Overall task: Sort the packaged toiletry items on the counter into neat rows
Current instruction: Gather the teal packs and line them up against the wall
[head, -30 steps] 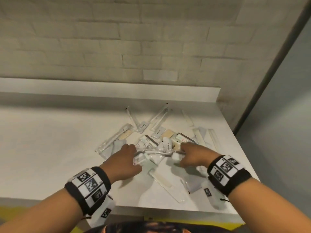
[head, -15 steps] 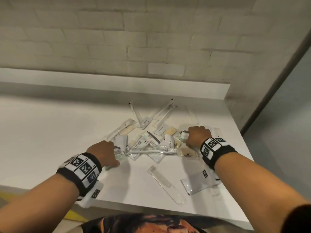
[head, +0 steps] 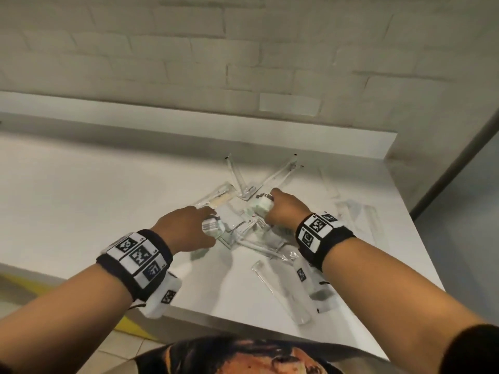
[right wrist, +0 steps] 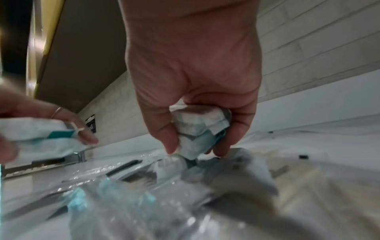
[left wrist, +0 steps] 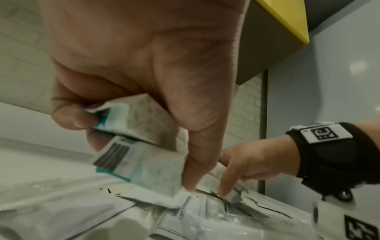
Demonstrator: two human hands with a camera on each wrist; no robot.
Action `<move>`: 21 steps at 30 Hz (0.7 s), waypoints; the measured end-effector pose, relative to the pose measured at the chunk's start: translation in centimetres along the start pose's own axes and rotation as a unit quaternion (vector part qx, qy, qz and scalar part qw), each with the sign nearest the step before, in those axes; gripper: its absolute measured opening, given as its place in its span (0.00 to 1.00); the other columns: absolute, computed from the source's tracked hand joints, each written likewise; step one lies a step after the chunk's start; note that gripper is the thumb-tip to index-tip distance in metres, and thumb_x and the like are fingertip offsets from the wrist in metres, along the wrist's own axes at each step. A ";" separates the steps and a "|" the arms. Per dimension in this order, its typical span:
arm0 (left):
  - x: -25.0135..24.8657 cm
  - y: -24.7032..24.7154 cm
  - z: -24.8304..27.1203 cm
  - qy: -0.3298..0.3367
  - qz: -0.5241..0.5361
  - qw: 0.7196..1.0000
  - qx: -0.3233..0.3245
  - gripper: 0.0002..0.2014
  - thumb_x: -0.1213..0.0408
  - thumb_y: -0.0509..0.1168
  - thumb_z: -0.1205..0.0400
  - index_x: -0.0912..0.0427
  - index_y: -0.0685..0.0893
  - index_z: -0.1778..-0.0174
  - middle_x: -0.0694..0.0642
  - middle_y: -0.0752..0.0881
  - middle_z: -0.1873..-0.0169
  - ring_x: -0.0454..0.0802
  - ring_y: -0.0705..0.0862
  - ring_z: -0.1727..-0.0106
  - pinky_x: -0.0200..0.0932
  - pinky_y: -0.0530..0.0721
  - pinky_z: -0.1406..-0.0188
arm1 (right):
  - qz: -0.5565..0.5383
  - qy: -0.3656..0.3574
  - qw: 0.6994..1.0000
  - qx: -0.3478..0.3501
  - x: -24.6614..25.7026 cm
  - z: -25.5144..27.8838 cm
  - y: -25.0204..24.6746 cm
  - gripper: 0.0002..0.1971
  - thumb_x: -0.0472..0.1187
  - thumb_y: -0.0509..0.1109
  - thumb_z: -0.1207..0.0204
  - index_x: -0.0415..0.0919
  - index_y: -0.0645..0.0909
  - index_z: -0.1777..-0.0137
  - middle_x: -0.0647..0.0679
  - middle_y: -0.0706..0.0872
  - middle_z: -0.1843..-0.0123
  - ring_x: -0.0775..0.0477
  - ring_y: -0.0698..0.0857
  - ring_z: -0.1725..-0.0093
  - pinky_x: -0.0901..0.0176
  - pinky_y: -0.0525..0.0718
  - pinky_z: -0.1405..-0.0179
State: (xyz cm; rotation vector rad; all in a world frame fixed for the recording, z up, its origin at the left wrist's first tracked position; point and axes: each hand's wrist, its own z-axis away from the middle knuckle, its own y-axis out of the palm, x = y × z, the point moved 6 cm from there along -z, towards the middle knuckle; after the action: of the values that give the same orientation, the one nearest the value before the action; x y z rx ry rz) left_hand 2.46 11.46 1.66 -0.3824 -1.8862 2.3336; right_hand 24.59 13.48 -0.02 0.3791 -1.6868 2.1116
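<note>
Left hand (head: 186,230) gripping two teal-and-white packets (left wrist: 141,155), right hand (head: 286,211) clutching a small wrapped packet (right wrist: 200,129), over jumbled sachets (head: 243,233) on the white surface (head: 94,198)

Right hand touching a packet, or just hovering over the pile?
Touching. Right wrist view shows the right hand with thumb and fingers curled round a small white packet.

The pile of clear plastic toiletry packets (head: 256,228) lies on the flat counter top (head: 89,201), toward its right end, before the brick wall (head: 189,58). One long clear packet (head: 280,290) lies apart, nearer the front edge.
</note>
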 end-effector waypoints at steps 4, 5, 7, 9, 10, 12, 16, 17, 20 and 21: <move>2.9 -0.5 -2.1 -0.023 0.018 1.000 -0.010 0.26 0.39 0.67 0.30 0.49 0.77 0.41 0.47 0.81 0.54 0.49 0.82 0.54 0.43 0.79 0.58 | 0.039 -0.006 0.999 0.032 1.3 -0.6 1.5 0.22 0.40 0.74 0.34 0.46 0.73 0.40 0.48 0.84 0.48 0.46 0.83 0.49 0.52 0.85 0.51; 3.8 -0.7 -2.9 -0.032 0.019 0.999 -0.010 0.26 0.38 0.67 0.30 0.51 0.77 0.43 0.47 0.80 0.55 0.49 0.82 0.55 0.44 0.80 0.58 | 0.035 0.000 0.998 0.043 1.2 -0.7 1.5 0.23 0.40 0.76 0.35 0.47 0.74 0.41 0.49 0.84 0.49 0.46 0.84 0.49 0.50 0.86 0.50; 6.0 -1.1 -4.6 -0.051 0.021 0.998 -0.006 0.26 0.41 0.68 0.29 0.54 0.77 0.41 0.49 0.78 0.54 0.50 0.81 0.53 0.45 0.80 0.55 | 0.016 0.010 0.998 0.062 1.3 -0.9 1.6 0.26 0.43 0.79 0.37 0.46 0.75 0.39 0.48 0.85 0.47 0.44 0.85 0.46 0.45 0.87 0.46; 7.7 -1.4 -6.1 -0.064 0.030 0.998 0.001 0.27 0.44 0.68 0.28 0.57 0.76 0.38 0.50 0.77 0.53 0.51 0.79 0.52 0.45 0.80 0.53 | 0.041 0.013 0.997 0.065 1.3 -1.0 1.8 0.30 0.48 0.81 0.36 0.45 0.73 0.36 0.48 0.85 0.46 0.43 0.85 0.47 0.46 0.86 0.46; 8.5 -1.6 -7.0 -0.063 0.032 0.997 0.007 0.28 0.45 0.68 0.28 0.58 0.76 0.37 0.50 0.76 0.53 0.51 0.79 0.52 0.45 0.80 0.53 | 0.060 0.020 0.996 0.059 1.5 -1.2 1.9 0.30 0.46 0.80 0.36 0.46 0.72 0.36 0.49 0.85 0.47 0.45 0.85 0.49 0.48 0.85 0.49; 9.1 -1.5 -8.3 -0.049 0.030 0.998 0.029 0.28 0.47 0.69 0.27 0.59 0.74 0.35 0.51 0.77 0.51 0.51 0.79 0.50 0.45 0.78 0.54 | 0.115 0.033 0.992 0.042 1.6 -1.2 2.0 0.28 0.38 0.76 0.35 0.48 0.71 0.35 0.50 0.84 0.49 0.46 0.84 0.52 0.54 0.83 0.56; 8.7 0.3 -10.3 0.040 -0.009 0.993 0.108 0.30 0.46 0.67 0.26 0.57 0.72 0.32 0.54 0.79 0.38 0.53 0.80 0.43 0.45 0.79 0.49 | 0.205 0.077 0.976 -0.001 1.7 -1.8 0.9 0.27 0.39 0.71 0.33 0.49 0.70 0.33 0.49 0.84 0.42 0.44 0.83 0.45 0.54 0.78 0.50; 8.1 0.9 -10.4 0.069 -0.007 0.990 0.121 0.30 0.46 0.67 0.26 0.57 0.72 0.33 0.54 0.79 0.38 0.52 0.80 0.44 0.44 0.78 0.52 | 0.214 0.097 0.972 -0.021 1.7 -1.7 0.0 0.25 0.42 0.70 0.32 0.49 0.71 0.34 0.49 0.84 0.41 0.43 0.83 0.44 0.53 0.78 0.48; 6.7 1.8 -9.9 0.158 0.009 0.978 0.134 0.28 0.46 0.70 0.27 0.57 0.73 0.37 0.53 0.79 0.43 0.50 0.78 0.52 0.42 0.75 0.57 | 0.175 0.146 0.969 -0.098 2.9 -1.5 -3.1 0.25 0.46 0.69 0.30 0.46 0.70 0.32 0.47 0.84 0.42 0.42 0.83 0.46 0.54 0.78 0.52; 6.6 2.0 -9.7 0.185 0.002 0.973 0.138 0.28 0.46 0.71 0.27 0.56 0.73 0.37 0.53 0.79 0.44 0.50 0.77 0.53 0.42 0.75 0.58 | 0.129 0.151 0.974 -0.108 4.2 -1.4 -3.4 0.28 0.43 0.71 0.31 0.45 0.69 0.30 0.46 0.83 0.42 0.42 0.82 0.47 0.56 0.77 0.55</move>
State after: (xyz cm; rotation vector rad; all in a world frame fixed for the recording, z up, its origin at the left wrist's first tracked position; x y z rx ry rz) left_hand -1.19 21.81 -2.99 -0.7267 -1.3751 2.2839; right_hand 22.55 16.04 4.49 -0.2289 -1.8293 2.0029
